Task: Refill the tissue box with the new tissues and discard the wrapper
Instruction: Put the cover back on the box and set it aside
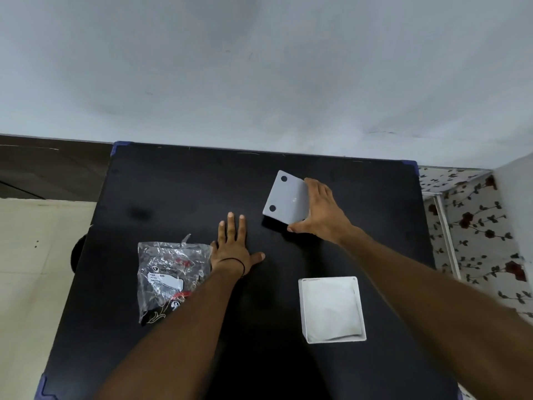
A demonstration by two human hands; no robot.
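The right hand (320,212) is gripping a smooth grey rectangular plastic lid (287,199) (two dark dots), fingers clamped on its edges; the left hand (233,249) is lying flat, fingers spread, just beside a crinkled clear plastic wrapper (170,278).

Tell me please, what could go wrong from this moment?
The right hand grips the grey lid by one edge, tilted, so it may slip onto the table. The tissues fill the open white box nearly to its rim, so the lid could crease them or sit crooked. The empty wrapper lies loose beside the flat left hand; the forearm could sweep it off.
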